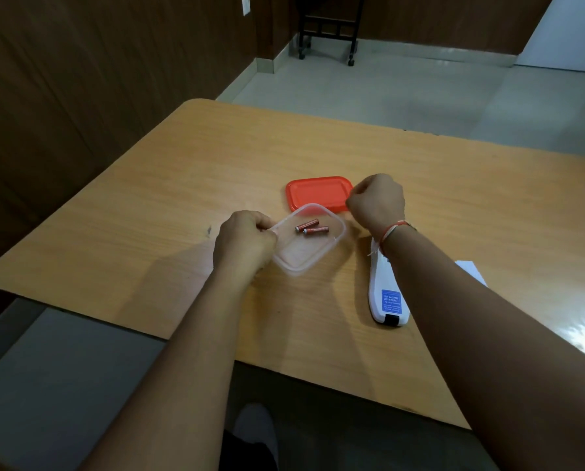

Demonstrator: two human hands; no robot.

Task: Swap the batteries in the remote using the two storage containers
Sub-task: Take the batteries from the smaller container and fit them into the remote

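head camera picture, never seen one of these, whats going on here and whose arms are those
There is no machine here. A camera worn on a person's head looks forward and down, so the two bare arms are the wearer's own.

On the light wooden table lie a clear plastic storage container with two small red batteries inside, a flat red plastic lid just behind it, and a white remote lying back-side up, showing a blue label. A white sheet pokes out beyond the right forearm.

The left hand pinches the container's near-left rim. The right hand is curled into a loose fist above the lid's right edge; whether it holds anything cannot be seen. Only one container is clearly visible.
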